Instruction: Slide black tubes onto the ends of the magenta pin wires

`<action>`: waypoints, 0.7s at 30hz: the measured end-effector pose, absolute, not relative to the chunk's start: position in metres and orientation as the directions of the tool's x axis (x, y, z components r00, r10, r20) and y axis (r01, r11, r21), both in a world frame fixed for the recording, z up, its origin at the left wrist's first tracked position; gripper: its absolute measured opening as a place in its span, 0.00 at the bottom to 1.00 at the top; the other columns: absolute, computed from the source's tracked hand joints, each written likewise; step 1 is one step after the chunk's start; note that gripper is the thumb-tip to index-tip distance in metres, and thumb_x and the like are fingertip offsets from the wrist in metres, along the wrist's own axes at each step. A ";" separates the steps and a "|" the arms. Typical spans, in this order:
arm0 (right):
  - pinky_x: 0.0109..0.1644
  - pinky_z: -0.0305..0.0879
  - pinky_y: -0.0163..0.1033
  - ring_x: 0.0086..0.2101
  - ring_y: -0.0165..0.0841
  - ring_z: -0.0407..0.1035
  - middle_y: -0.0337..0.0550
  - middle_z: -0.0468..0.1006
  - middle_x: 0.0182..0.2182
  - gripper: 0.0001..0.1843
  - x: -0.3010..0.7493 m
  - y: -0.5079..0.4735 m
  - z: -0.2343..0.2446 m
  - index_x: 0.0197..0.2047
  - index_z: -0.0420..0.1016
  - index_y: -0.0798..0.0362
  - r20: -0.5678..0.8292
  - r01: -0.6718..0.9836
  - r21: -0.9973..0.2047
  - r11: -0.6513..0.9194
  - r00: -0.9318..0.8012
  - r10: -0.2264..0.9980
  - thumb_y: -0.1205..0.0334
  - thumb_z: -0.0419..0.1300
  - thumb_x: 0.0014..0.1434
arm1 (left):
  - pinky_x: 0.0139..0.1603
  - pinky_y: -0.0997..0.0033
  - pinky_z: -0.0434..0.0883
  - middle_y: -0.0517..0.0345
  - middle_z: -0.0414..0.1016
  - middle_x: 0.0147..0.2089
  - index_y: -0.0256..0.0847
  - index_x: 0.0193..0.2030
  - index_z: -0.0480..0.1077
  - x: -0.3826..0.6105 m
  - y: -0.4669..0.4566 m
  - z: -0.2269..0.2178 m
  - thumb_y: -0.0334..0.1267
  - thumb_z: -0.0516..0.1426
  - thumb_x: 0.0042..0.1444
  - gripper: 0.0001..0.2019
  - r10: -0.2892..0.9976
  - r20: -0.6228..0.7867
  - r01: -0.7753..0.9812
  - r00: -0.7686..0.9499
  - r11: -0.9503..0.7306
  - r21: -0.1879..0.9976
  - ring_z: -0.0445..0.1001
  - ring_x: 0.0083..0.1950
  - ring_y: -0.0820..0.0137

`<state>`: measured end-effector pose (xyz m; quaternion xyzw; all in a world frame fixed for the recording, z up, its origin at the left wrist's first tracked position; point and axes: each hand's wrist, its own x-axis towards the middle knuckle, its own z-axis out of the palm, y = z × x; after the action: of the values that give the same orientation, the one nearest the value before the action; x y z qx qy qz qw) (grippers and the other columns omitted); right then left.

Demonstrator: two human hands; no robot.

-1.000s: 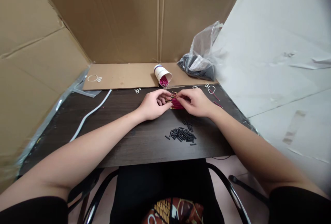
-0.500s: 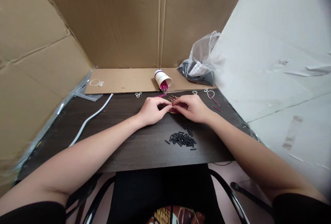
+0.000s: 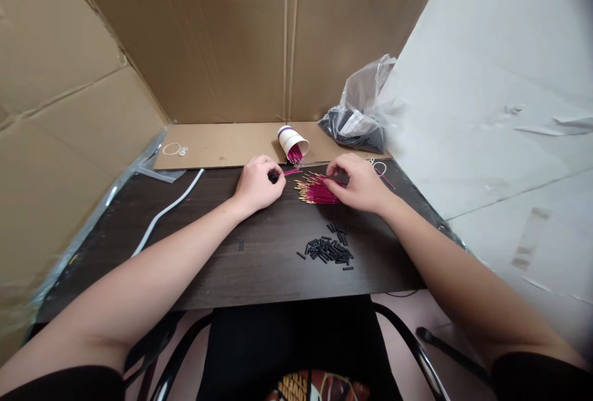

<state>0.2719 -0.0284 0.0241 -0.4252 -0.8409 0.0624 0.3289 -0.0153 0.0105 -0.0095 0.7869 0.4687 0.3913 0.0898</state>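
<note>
Magenta strands (image 3: 319,192) with gold tips lie bunched on the desk (image 3: 259,259) at the right hand (image 3: 356,182), its thumb and fingers parted; the left hand (image 3: 258,185) curls near a smaller cluster (image 3: 293,172), its grip unclear. Light handling should keep ends aligned.

Reading the view as a clock, a brown cardboard wall (image 3: 222,36) stands at twelve, another cardboard panel (image 3: 69,117) near ten and a white panel (image 3: 519,154) at three, creased and bearing faded tape (image 3: 538,214). On the dark bench (image 3: 259,271), a flat cardboard strip (image 3: 222,149) follows the far edge from nine past twelve. White rings (image 3: 171,144) lie on its left end. A slumped clear plastic bag (image 3: 354,124) with dark contents and a white label (image 3: 356,122) sits between one and two. A pale bent tube (image 3: 169,206) lies between eight and nine. Curved black metal tubes (image 3: 420,354) show below, near five and seven.
</note>
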 end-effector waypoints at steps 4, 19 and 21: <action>0.47 0.65 0.47 0.39 0.41 0.71 0.45 0.78 0.36 0.04 0.275 -0.026 0.022 0.41 0.72 0.49 0.427 0.691 -0.368 0.622 -0.469 0.773 0.66 0.63 0.65 | 0.59 0.52 0.75 0.49 0.82 0.43 0.41 0.33 0.80 -0.016 0.012 -0.011 0.33 0.64 0.60 0.04 0.831 0.493 0.737 0.258 -0.499 0.457 0.77 0.49 0.57; 0.47 0.66 0.48 0.37 0.42 0.73 0.49 0.81 0.36 0.07 0.294 -0.001 -0.001 0.39 0.76 0.52 0.134 0.860 -0.342 0.378 -0.353 0.926 0.65 0.59 0.71 | 0.58 0.47 0.75 0.48 0.80 0.43 0.41 0.34 0.76 -0.017 0.016 -0.015 0.34 0.66 0.57 0.03 0.835 0.478 0.730 0.273 -0.504 0.462 0.75 0.49 0.54; 0.49 0.66 0.49 0.40 0.44 0.73 0.51 0.82 0.38 0.07 0.293 -0.001 -0.001 0.39 0.75 0.52 0.120 0.875 -0.307 0.374 -0.354 0.928 0.65 0.59 0.72 | 0.59 0.46 0.74 0.47 0.80 0.43 0.41 0.36 0.75 -0.017 0.016 -0.015 0.33 0.66 0.57 0.04 0.831 0.486 0.729 0.272 -0.507 0.459 0.75 0.50 0.53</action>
<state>0.2930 -0.0009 -0.0014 -0.5515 -0.8172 0.0952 0.1377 -0.0168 0.0158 -0.0145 0.7943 0.4910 0.3504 0.0724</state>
